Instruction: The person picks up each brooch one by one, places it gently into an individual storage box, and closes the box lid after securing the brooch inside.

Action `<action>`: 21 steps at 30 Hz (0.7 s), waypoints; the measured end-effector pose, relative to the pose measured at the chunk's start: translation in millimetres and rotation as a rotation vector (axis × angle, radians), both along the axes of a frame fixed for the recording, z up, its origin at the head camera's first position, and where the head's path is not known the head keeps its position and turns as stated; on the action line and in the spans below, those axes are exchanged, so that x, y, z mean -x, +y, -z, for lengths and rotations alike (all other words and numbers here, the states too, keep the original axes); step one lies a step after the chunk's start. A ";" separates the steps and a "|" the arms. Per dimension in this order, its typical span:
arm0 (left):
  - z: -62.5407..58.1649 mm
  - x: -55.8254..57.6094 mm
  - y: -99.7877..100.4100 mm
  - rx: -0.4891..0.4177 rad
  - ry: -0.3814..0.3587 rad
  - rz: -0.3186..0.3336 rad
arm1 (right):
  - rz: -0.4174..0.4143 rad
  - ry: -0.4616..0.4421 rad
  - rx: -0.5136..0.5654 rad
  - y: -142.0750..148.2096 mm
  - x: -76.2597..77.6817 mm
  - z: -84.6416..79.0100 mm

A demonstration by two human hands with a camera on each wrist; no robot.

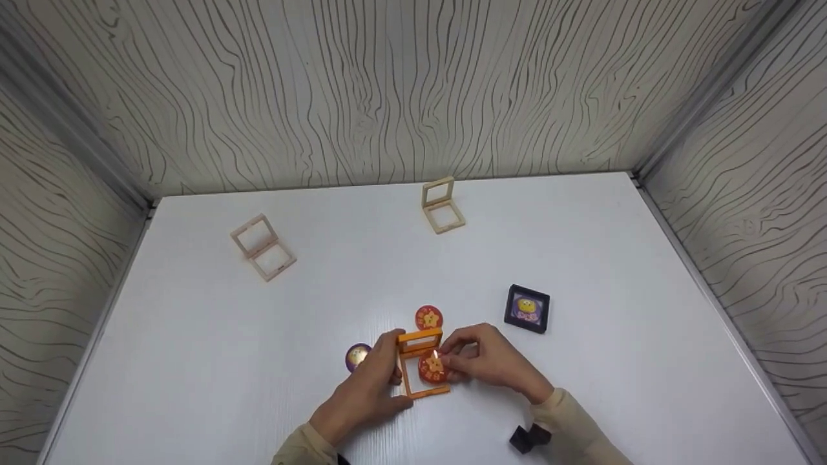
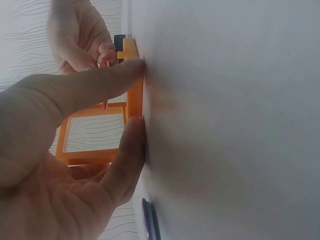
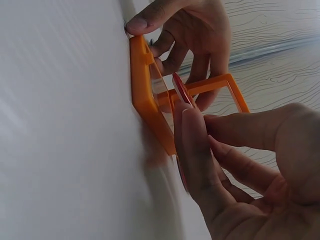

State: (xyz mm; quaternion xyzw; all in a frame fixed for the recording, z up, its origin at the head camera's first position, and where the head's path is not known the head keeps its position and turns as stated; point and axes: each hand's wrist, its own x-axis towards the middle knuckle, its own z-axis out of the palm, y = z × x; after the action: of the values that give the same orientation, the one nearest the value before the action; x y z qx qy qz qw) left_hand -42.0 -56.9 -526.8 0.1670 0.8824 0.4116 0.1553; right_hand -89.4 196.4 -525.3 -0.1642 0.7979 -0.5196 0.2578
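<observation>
In the head view, my left hand grips the left side of an orange hinged display frame, its lid raised at the back. The left wrist view shows thumb and fingers along the edge of the frame, near the white tabletop. My right hand pinches a round red badge with a yellow star, tilted over the frame's open half. Edge-on, the badge appears in the right wrist view. Another red star badge lies just behind the frame. A purple round badge is beside my left hand.
A black frame holding a purple picture with a yellow figure lies to the right. Farther back stand an open pinkish frame at left and an open beige frame. A small black object is near the right sleeve. Wood-patterned panels enclose the table.
</observation>
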 end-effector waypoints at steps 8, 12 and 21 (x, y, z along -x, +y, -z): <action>0.3 -0.1 1.1 0.004 0.040 -0.005 | 0.030 0.025 0.026 -8.7 -4.9 4.4; -0.3 0.4 1.3 0.013 0.044 -0.007 | 0.037 0.036 0.027 -10.4 -6.4 7.0; 0.8 1.3 -1.3 -0.025 0.035 0.007 | 0.048 0.069 -0.011 -13.8 -8.6 8.9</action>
State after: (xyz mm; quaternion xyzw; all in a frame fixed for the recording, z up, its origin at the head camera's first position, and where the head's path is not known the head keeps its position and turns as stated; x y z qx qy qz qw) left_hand -43.4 -58.2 -527.6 0.1793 0.8791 0.4189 0.1394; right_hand -80.8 182.6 -534.2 -0.1613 0.8130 -0.5151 0.2184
